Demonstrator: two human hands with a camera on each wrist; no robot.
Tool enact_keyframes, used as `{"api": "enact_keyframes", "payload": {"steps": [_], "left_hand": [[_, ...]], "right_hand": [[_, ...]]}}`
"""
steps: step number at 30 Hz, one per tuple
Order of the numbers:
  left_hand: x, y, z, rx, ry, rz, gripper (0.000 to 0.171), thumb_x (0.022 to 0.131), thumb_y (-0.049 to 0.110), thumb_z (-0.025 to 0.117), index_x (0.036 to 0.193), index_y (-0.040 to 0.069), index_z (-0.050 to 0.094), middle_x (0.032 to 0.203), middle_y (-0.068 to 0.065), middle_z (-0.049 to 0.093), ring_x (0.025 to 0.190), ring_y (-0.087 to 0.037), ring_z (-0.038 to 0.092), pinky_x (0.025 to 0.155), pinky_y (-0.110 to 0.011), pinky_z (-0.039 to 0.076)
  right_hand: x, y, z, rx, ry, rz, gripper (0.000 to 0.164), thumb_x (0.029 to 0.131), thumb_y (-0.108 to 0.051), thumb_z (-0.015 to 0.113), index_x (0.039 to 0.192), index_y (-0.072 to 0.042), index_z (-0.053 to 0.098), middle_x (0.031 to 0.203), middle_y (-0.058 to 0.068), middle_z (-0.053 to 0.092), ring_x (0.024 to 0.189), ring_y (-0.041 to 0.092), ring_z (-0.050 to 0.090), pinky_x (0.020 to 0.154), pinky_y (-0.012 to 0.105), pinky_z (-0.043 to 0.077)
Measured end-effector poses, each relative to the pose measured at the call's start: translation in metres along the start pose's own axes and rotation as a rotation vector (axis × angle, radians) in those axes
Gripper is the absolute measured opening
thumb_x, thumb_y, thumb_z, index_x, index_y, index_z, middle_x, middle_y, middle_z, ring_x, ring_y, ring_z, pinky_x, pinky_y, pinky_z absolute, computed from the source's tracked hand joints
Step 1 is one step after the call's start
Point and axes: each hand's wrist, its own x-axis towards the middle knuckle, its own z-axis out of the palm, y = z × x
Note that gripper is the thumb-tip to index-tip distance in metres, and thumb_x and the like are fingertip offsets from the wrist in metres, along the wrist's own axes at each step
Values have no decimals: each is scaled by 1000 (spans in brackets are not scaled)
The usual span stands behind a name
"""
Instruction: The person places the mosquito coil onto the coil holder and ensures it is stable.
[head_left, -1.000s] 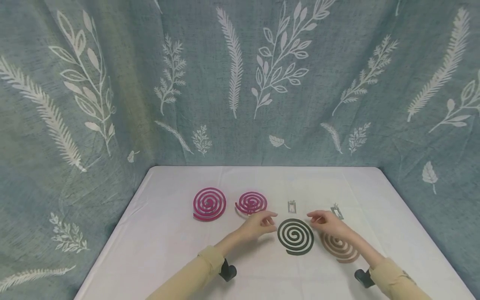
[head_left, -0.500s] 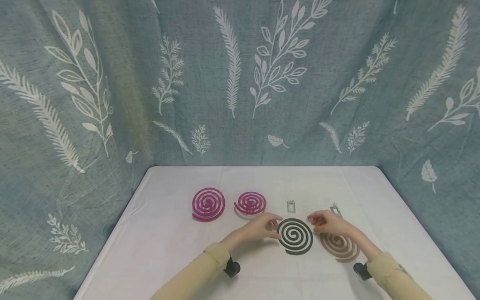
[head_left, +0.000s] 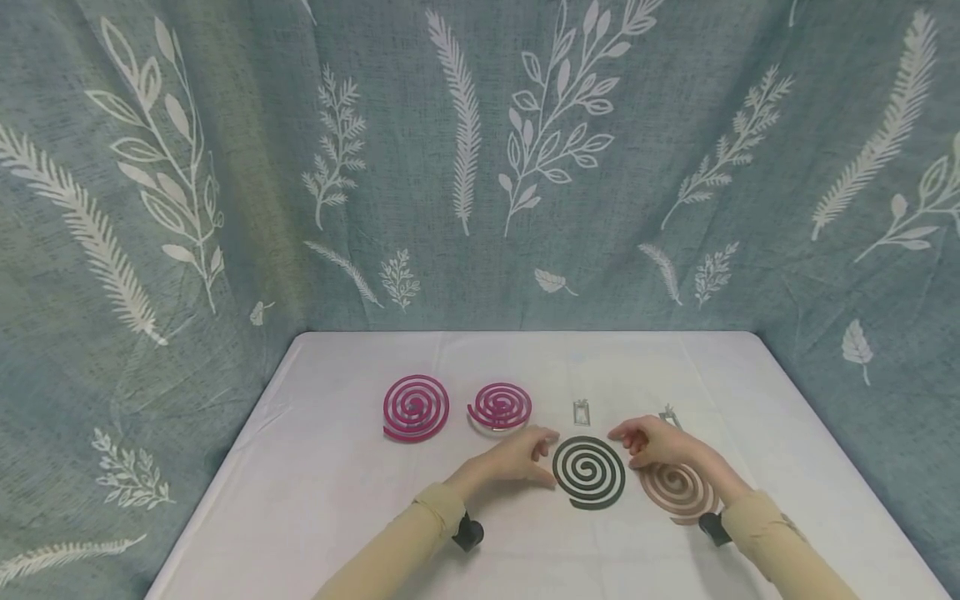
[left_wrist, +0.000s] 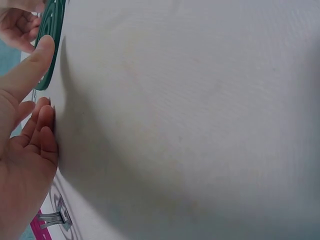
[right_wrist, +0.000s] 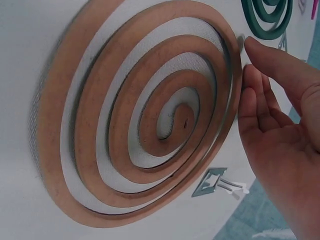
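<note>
The round dark green spiral [head_left: 587, 472] lies on the worktop [head_left: 555, 567] between the left hand [head_left: 517, 454], just beside its left edge, and the right hand [head_left: 654, 442], just beside its far right edge; each hand's thumb and fingers stand apart, gripping nothing

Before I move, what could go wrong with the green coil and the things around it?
The green coil is a thin, open spiral, so gripping only its outer turn might let it sag or snap.
The right hand overlaps the brown coil in the head view, so a low sweep could nudge that coil.
The small metal stand beyond that hand might be knocked if it reaches forward.
</note>
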Motion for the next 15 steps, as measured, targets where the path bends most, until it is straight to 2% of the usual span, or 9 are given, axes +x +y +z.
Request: {"api": "enact_keyframes", "payload": {"steps": [6, 10, 15], "left_hand": [[0, -2, 1, 37, 8, 26, 67, 71, 14, 82, 129, 0, 53, 95, -6, 56, 82, -10, 48, 73, -16, 42], [1, -3, 2, 45, 14, 20, 65, 71, 14, 82, 128, 0, 54, 93, -6, 55, 79, -9, 45, 71, -16, 40], [5, -5, 6, 69, 46, 51, 60, 71, 15, 82, 123, 1, 57, 89, -5, 56, 74, -5, 41, 68, -15, 38]], "right_hand": [[2, -3, 3, -7, -14, -4, 46, 71, 6, 70, 116, 4, 62, 82, 7, 56, 70, 11, 48, 62, 20, 45], [4, -4, 5, 2, -13, -1, 47, 70, 7, 69, 116, 3, 62, 81, 7, 55, 69, 11, 47, 62, 20, 45], [3, -3, 6, 5, 2, 3, 46, 70, 8, 69, 116, 3, 63, 81, 7, 56, 69, 11, 47, 62, 20, 45]]}}
